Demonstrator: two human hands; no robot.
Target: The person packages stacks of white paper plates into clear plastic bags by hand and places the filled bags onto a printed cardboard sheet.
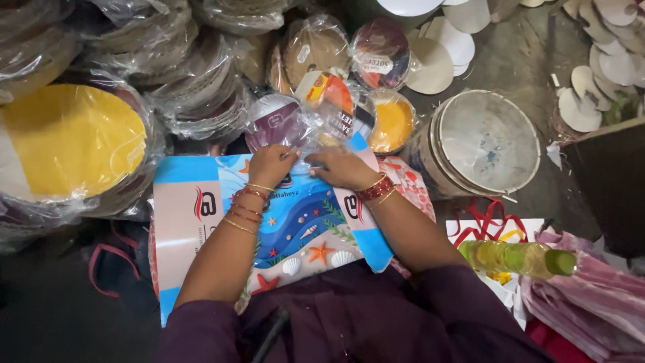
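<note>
On my lap lies a big flat printed sheet (295, 228), blue with starfish and shells, and both my hands work at its far edge. My left hand (271, 165) pinches the clear plastic wrap (295, 128) around a small round board (275, 121) with a dark purple face. My right hand (342, 168) is curled and presses down on the same wrap just beside it. I think the wrap is thin and slippery, so I should hold it close to the round board, not far out at the loose end. I should pull gently so it does not tear. The sheet under my hands should stay flat, so I keep my wrists resting on it. A white bucket (484, 144) stands near on my right, and a bagged stack of yellow round boards (70, 138) sits on my left, both apart from my hands.
</note>
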